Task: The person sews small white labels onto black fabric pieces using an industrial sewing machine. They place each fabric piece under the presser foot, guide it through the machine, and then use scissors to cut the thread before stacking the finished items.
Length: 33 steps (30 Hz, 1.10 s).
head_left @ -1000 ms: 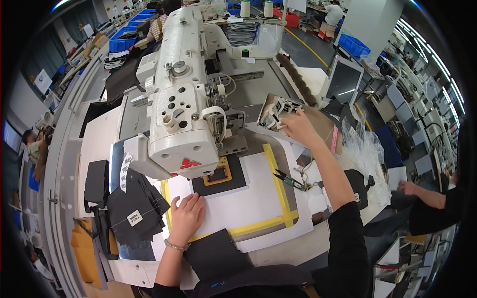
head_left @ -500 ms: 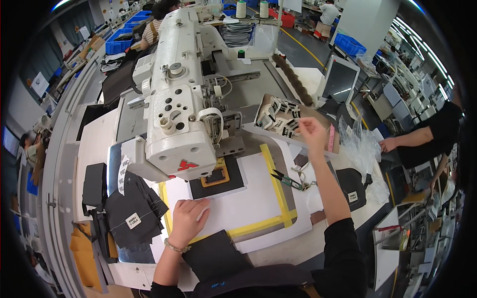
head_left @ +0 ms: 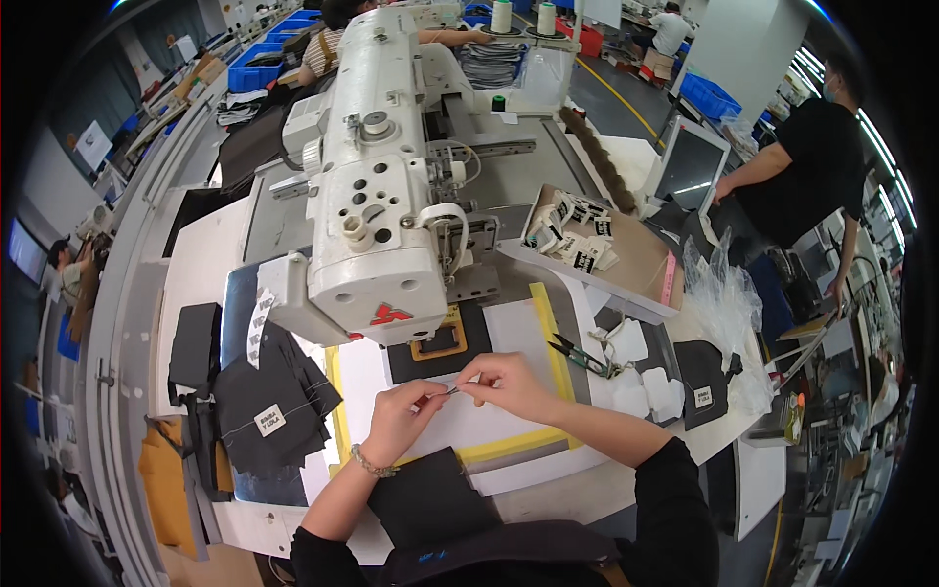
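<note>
My left hand [head_left: 399,423] and my right hand [head_left: 511,384] meet above the white sheet [head_left: 499,430] in front of the sewing machine [head_left: 377,264]. Fingertips of both are pinched on a small label [head_left: 452,391], seen nearly edge-on, so its face is hidden. Just beyond them, a black fabric piece [head_left: 403,363] lies under the machine head, with an orange frame [head_left: 452,340] on top. Another black piece [head_left: 430,501] rests at the near edge, close to my left wrist. A shallow cardboard box [head_left: 631,249] of loose labels [head_left: 572,235] sits farther right.
Thread snips [head_left: 582,358] lie right of the yellow tape [head_left: 554,362]. At left is a stack of black pieces [head_left: 245,396], the top one bearing a pale label. Crumpled clear plastic [head_left: 724,313] lies at the right edge. A person [head_left: 807,157] stands beyond the monitor [head_left: 690,166].
My right hand has come from over the label box toward me and left, meeting my left hand, which lifted off the white sheet. The person at right has moved farther back. The view has shifted slightly.
</note>
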### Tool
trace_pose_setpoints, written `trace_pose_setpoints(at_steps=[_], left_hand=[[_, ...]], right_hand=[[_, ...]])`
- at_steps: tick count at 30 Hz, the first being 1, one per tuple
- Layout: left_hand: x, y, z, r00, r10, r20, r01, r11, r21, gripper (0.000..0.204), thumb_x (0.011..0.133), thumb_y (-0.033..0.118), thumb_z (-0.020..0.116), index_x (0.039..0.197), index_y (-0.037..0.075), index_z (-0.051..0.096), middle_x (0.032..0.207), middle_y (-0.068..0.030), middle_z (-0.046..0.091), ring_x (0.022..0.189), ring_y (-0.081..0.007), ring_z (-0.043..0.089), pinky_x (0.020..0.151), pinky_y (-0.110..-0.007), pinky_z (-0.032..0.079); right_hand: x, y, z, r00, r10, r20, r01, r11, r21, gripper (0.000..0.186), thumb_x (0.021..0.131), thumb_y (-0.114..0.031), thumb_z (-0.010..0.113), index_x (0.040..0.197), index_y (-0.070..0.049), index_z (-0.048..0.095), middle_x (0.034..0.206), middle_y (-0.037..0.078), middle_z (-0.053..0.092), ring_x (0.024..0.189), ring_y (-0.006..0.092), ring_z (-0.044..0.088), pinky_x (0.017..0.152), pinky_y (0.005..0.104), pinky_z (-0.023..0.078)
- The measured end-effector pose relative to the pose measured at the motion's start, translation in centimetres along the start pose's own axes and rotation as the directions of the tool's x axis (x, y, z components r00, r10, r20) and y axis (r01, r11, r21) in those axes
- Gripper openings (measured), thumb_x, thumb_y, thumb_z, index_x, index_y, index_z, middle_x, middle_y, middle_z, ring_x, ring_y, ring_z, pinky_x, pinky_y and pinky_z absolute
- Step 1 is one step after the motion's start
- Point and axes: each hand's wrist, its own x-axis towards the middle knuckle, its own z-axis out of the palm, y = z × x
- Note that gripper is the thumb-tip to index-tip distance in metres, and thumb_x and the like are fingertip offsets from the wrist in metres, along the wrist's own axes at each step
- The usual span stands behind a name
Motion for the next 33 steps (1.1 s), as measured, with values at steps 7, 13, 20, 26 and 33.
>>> trace_pose_setpoints(at_steps=[7,13,20,26,33], left_hand=[[2.3,-3.0,-0.3,0.950,0.309,-0.040,-0.274,0.890,0.364,0.016,0.078,0.003,0.071,0.094,0.006,0.070,0.098,-0.0061,0.071,0.081,-0.0202,0.068,0.069,-0.031,0.055],[2.4,-5.0,-0.2,0.909,0.401,0.109,-0.365,0.644,0.672,0.024,0.077,0.012,0.069,0.101,0.007,0.069,0.111,-0.0033,0.068,0.103,-0.0178,0.063,0.087,-0.033,0.049],[2.1,-4.6,0.1,0.872,0.451,0.190,-0.414,0.474,0.777,0.031,0.079,0.021,0.070,0.107,0.006,0.068,0.114,-0.0049,0.067,0.108,-0.0193,0.061,0.091,-0.036,0.046],[2.0,-3.7,0.2,0.909,0.361,0.207,-0.383,0.533,0.754,0.044,0.082,0.028,0.067,0.119,0.005,0.062,0.119,-0.0069,0.063,0.112,-0.0212,0.057,0.093,-0.038,0.043],[1.7,-3.6,0.4,0.945,0.231,0.232,-0.324,0.573,0.753,0.053,0.084,0.035,0.065,0.127,0.005,0.056,0.128,-0.0078,0.057,0.120,-0.0219,0.051,0.097,-0.039,0.038]], right_hand=[[3.7,2.9,0.0,0.781,-0.624,0.019,0.469,0.565,-0.679,0.012,0.078,-0.002,0.067,0.090,-0.004,0.067,0.097,0.007,0.068,0.080,0.0247,0.069,0.068,0.0335,0.057],[5.8,4.7,-0.6,0.785,-0.602,0.147,0.446,0.384,-0.808,0.016,0.076,-0.004,0.060,0.091,-0.002,0.062,0.103,0.011,0.065,0.083,0.0271,0.068,0.072,0.0370,0.057],[6.1,4.7,-0.4,0.787,-0.587,0.192,0.442,0.318,-0.839,0.018,0.076,-0.005,0.060,0.093,-0.002,0.062,0.102,0.011,0.064,0.080,0.0268,0.066,0.071,0.0363,0.055],[5.7,4.2,-0.5,0.778,-0.587,0.223,0.421,0.225,-0.879,0.018,0.076,-0.009,0.061,0.093,-0.004,0.063,0.102,0.008,0.065,0.085,0.0218,0.064,0.079,0.0343,0.047],[3.1,2.5,-0.3,0.856,-0.482,0.187,0.359,0.294,-0.886,0.029,0.084,-0.026,0.068,0.108,-0.011,0.064,0.113,0.001,0.066,0.101,0.0167,0.056,0.085,0.0356,0.038]])
